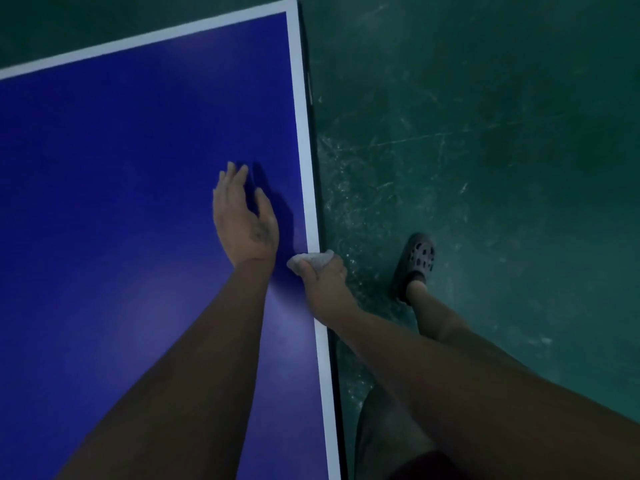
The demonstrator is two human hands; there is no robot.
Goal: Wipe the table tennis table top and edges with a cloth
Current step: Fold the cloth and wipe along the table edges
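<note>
**Wiping along the worktop's right rim**

Gripping a bunched pale cloth [313, 259] in the right hand [323, 285], fingers curled round it and thumb on top. Pressing the wad onto the white border line [304, 150] of the blue worktop [121, 168], right at the rim, with part of it hanging over the dark side edge. Keeping the left hand [244, 220] released just to the left of the right hand, low over the blue surface, fingers straight and close together, thumb spread towards the border. Hard to tell whether touching the surface or not. Showing a dark smudge on its back near the thumb. Standing on a scuffed green floor [485, 133] to the right of both hands. Wearing a dark perforated clog [417, 261], set forward, right of the cloth-gripping hand and apart from the worktop.
</note>
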